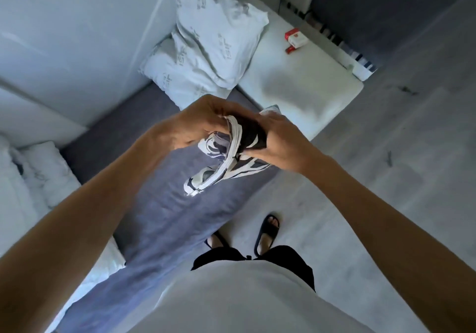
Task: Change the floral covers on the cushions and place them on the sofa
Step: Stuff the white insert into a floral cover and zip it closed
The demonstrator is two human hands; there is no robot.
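A bunched-up cover (226,162) with a dark blue and white pattern hangs in the air above the sofa's blue-grey seat (159,209). My left hand (195,124) grips its upper edge, fingers curled around the fabric. My right hand (280,139) holds the other side of the bundle, close to the left hand. Two bare white cushions (216,49) with grey printed lettering lean against the sofa's white back (77,36), one stacked on the other. Another white cushion (33,178) lies at the left end of the seat.
A white armrest block (296,85) carries a red and white packet (296,39). Pale grey floor (386,178) spreads to the right. My feet in dark sandals (266,232) stand at the sofa's front edge. A striped rug edge (358,54) lies beyond the armrest.
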